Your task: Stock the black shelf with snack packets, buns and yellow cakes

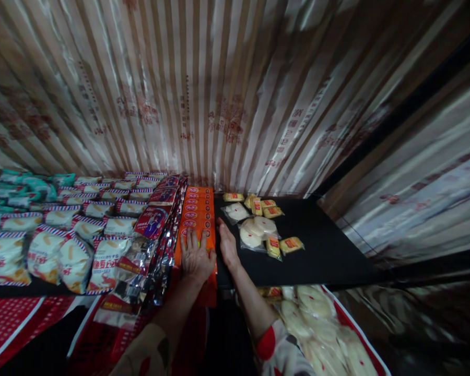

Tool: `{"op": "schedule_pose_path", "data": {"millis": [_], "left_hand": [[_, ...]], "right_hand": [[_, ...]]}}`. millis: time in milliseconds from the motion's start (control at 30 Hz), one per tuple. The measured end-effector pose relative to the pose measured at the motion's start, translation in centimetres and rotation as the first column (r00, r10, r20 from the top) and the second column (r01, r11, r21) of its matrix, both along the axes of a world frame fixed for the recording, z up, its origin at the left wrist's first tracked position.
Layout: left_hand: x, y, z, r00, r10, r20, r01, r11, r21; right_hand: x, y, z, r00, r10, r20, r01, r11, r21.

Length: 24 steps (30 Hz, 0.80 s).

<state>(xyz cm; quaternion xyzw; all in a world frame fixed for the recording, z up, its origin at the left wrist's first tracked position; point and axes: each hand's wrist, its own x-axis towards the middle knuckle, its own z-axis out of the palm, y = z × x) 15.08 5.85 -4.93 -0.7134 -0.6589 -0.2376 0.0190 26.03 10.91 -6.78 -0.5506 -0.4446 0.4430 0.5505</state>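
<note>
A column of orange snack packets [198,209] lies on the black shelf, with oval logos down its length. My left hand [196,256] rests flat on top of the packets, its fingers spread. Beside their right edge stands my right hand [227,245], fingers stretched out and palm turned inward; whether it touches them I cannot tell. Left of the orange packets leans a row of dark red and silver packets [154,222]. Clear-wrapped round white cakes [253,232] and small yellow packets [292,244] lie to the right of my right hand.
White snack bags [58,216] with striped edges fill the shelf's left side, green bags [35,185] behind them. The black shelf [329,240] runs rightward to a dark post. Below sits a red crate [352,318] of white cakes. Printed plastic sheeting [227,78] hangs behind.
</note>
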Motion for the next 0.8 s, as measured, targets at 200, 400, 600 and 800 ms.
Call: {"op": "schedule_pose_path", "data": {"millis": [200,400,600,800], "left_hand": [[0.4,-0.2,1.0,1.0,0.02,0.01,-0.019,0.999,-0.038],[0.8,-1.4,2.1,0.999,0.025,0.032,-0.024,0.999,-0.028],[0.7,-4.9,2.1,0.998,-0.001,0.066,0.001,1.0,-0.011],[-0.2,-6.9,1.5,0.996,-0.071,0.049,0.07,0.997,0.021]], "right_hand": [[0.2,0.3,-0.9,0.991,-0.035,-0.126,0.035,0.999,0.002],[-0.3,-0.8,-0.3,0.985,-0.032,-0.168,0.036,0.999,0.021],[-0.8,-1.4,-0.3,0.944,-0.057,-0.326,0.079,0.995,0.055],[-0.9,1.4,0.2,0.955,-0.043,-0.293,0.051,0.998,0.022]]}}
